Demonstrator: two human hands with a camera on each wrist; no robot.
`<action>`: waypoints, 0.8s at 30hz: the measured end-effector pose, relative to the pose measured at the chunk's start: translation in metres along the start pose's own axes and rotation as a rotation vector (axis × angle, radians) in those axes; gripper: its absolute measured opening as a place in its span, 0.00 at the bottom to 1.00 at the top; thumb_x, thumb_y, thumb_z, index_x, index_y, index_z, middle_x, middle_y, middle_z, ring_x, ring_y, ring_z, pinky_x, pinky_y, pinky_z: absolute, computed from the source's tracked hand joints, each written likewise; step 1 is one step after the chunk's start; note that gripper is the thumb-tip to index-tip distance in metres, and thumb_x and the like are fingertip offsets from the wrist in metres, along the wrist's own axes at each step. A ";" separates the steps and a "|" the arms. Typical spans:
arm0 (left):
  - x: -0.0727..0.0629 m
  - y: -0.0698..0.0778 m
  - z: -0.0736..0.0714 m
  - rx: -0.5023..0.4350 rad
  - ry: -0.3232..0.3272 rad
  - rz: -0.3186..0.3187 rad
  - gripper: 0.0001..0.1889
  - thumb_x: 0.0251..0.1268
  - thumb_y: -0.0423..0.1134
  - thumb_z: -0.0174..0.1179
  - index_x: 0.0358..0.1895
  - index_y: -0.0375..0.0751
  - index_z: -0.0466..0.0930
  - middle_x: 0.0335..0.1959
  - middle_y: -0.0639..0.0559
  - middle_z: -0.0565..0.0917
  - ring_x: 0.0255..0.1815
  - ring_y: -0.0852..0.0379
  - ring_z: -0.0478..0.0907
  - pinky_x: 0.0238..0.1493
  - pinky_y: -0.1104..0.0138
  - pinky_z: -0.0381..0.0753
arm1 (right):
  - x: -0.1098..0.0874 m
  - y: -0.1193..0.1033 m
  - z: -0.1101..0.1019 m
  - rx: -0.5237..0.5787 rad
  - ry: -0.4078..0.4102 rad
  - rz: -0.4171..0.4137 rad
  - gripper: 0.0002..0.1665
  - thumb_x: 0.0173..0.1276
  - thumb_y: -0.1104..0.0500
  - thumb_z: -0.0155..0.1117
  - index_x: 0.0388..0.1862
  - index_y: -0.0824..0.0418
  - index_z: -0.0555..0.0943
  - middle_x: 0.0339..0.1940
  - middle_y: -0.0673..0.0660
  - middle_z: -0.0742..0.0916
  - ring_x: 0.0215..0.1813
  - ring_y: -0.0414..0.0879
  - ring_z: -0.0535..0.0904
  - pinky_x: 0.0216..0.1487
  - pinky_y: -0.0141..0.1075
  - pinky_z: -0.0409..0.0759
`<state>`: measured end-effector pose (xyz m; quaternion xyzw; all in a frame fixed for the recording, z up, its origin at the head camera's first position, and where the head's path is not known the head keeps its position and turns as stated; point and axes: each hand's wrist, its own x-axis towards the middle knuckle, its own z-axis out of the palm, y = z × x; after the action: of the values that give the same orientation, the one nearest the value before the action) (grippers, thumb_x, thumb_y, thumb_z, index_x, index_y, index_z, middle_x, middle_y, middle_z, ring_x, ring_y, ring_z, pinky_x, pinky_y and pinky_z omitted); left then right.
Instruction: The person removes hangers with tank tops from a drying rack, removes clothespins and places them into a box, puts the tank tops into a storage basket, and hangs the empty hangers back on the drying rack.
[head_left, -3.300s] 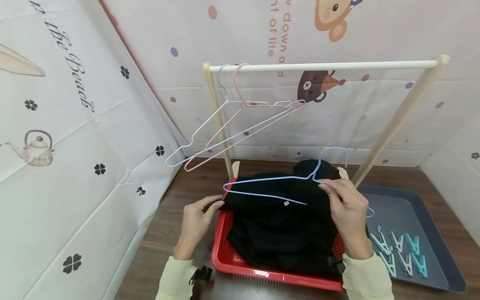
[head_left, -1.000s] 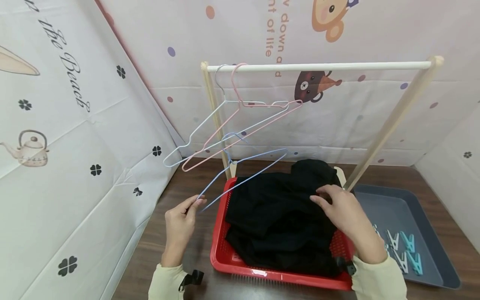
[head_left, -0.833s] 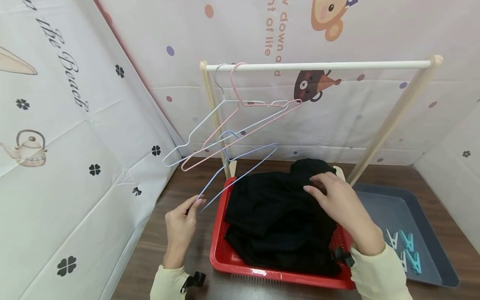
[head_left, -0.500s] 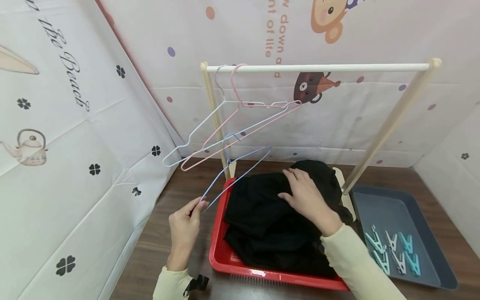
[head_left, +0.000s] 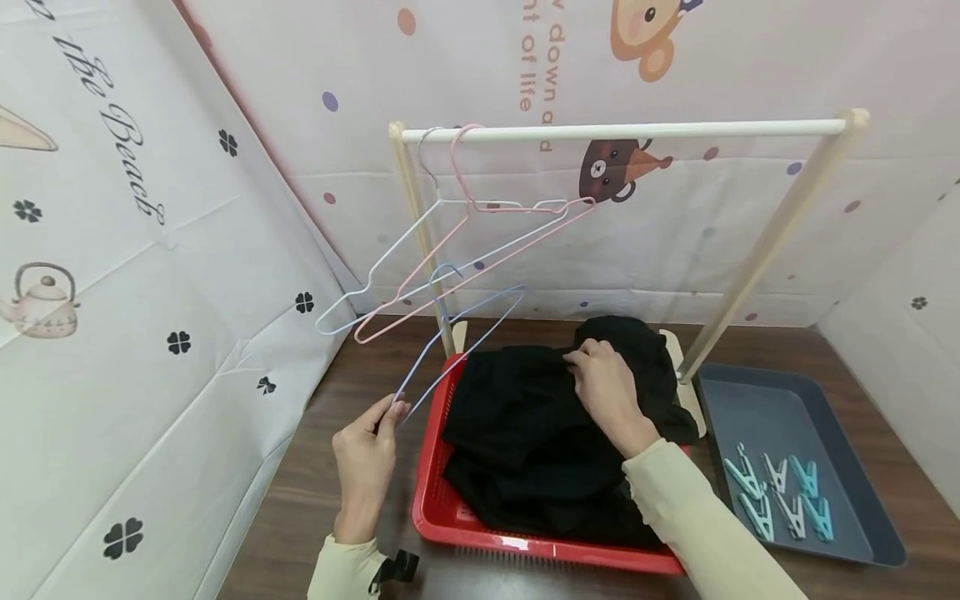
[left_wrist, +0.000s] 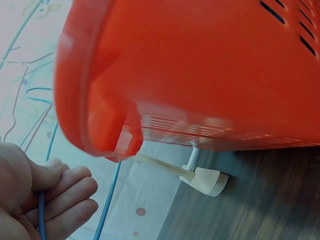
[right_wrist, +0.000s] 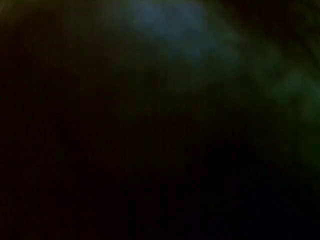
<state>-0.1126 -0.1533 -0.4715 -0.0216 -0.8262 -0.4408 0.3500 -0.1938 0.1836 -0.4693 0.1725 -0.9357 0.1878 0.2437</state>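
Note:
In the head view my left hand [head_left: 365, 454] pinches one end of a light blue clothes hanger [head_left: 417, 363], held tilted left of the red basket [head_left: 422, 500]. The left wrist view shows this hand's thumb and fingers [left_wrist: 70, 200] around the blue wire. A crumpled black garment [head_left: 517, 400] fills the basket and spills over its back right. My right hand [head_left: 609, 392] reaches onto it and pinches a fold of the cloth near the garment's back edge. The right wrist view is nearly black and blurred, so it shows no detail.
Behind the basket stands a rack with a white rod [head_left: 622, 131] and wooden posts. A white hanger [head_left: 405, 237] and a pink hanger [head_left: 454, 158] hang at its left end. At right lies a grey tray [head_left: 750, 400] with several clothes pegs [head_left: 817, 517].
The blue hanger has passed from my right hand to my left, which has shifted left with it. My right hand has moved left and now pinches the black garment.

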 end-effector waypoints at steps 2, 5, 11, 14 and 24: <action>0.001 0.001 0.000 0.015 0.004 0.010 0.06 0.65 0.23 0.72 0.44 0.29 0.92 0.32 0.44 0.92 0.33 0.49 0.92 0.38 0.86 0.76 | 0.000 0.002 0.000 0.038 0.018 0.028 0.06 0.70 0.72 0.71 0.43 0.68 0.90 0.36 0.61 0.85 0.38 0.58 0.80 0.39 0.49 0.83; 0.002 0.001 0.000 0.026 0.003 0.015 0.06 0.66 0.23 0.72 0.44 0.29 0.92 0.32 0.45 0.92 0.33 0.49 0.92 0.39 0.87 0.75 | -0.001 0.003 -0.002 0.115 0.022 0.107 0.07 0.74 0.72 0.67 0.47 0.69 0.88 0.40 0.63 0.84 0.43 0.60 0.81 0.42 0.53 0.83; 0.002 0.001 -0.001 0.022 -0.033 -0.012 0.07 0.69 0.24 0.69 0.46 0.29 0.92 0.31 0.45 0.92 0.31 0.48 0.91 0.38 0.86 0.76 | 0.001 0.000 -0.005 0.365 0.262 0.196 0.12 0.80 0.73 0.55 0.56 0.72 0.81 0.51 0.67 0.83 0.53 0.64 0.80 0.55 0.57 0.79; 0.002 0.001 -0.001 0.028 -0.044 -0.019 0.07 0.69 0.24 0.69 0.47 0.29 0.92 0.30 0.45 0.92 0.31 0.48 0.91 0.38 0.85 0.76 | 0.001 -0.001 -0.005 0.478 0.377 0.083 0.13 0.79 0.75 0.53 0.56 0.72 0.81 0.51 0.67 0.83 0.51 0.61 0.80 0.55 0.49 0.78; 0.002 0.000 0.001 0.005 -0.067 -0.033 0.08 0.69 0.24 0.69 0.47 0.29 0.91 0.30 0.44 0.91 0.31 0.47 0.91 0.39 0.84 0.78 | -0.004 -0.008 0.002 0.428 -0.413 -0.192 0.12 0.75 0.72 0.63 0.49 0.60 0.87 0.47 0.54 0.89 0.46 0.48 0.86 0.50 0.49 0.85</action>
<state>-0.1148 -0.1528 -0.4705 -0.0220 -0.8389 -0.4435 0.3147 -0.1876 0.1764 -0.4708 0.3422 -0.8841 0.3175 0.0231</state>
